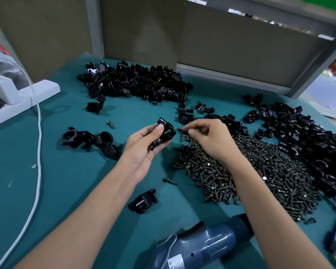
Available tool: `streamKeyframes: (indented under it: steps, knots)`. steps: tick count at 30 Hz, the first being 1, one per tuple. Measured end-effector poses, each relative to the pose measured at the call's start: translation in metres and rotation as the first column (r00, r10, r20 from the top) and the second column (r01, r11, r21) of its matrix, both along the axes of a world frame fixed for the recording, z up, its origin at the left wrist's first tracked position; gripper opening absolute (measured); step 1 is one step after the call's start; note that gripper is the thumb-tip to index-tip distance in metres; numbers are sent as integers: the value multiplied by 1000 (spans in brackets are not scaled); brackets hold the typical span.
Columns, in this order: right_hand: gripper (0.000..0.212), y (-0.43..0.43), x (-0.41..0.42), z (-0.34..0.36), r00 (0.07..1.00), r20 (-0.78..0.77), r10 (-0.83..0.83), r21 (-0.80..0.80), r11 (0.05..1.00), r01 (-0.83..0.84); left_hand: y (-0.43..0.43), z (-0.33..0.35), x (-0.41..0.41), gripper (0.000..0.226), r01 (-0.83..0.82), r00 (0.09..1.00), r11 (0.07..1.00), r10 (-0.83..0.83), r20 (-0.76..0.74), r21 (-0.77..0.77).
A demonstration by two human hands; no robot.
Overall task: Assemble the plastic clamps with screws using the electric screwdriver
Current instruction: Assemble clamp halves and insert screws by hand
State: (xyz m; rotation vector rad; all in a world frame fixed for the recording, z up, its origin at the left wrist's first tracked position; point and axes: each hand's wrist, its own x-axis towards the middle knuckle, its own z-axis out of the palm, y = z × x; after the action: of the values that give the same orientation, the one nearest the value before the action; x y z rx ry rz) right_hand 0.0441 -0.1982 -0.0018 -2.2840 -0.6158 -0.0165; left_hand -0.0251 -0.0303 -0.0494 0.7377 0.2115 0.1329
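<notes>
Lying nearest on the green mat (pixel 76 181): blue screwdriver (pixel 202 247), under the right forearm. Just beyond, a loose clamp half (pixel 144 200). Mid-table, left hand (pixel 142 150) grips a black clamp (pixel 166 133), thumb on top; right hand (pixel 209 138) pinches one screw (pixel 179 129) beside it, over the screw pile (pixel 250 171). Further left, assembled clamps (pixel 89 140); parts heap (pixel 136 82) at back, second heap (pixel 308 136) far right.

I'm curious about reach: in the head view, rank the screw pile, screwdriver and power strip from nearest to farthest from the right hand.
1. Screw pile: directly under the right hand.
2. Screwdriver: at the near edge, beside the right forearm.
3. Power strip: far left.
</notes>
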Motion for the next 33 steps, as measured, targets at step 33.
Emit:
streamKeyframes:
  steps: [33]
  knots:
    - [13,4,-39,4,999,-29,-27,513,858,38,-8,-2,-2,38,40,998,976,-49,40,213]
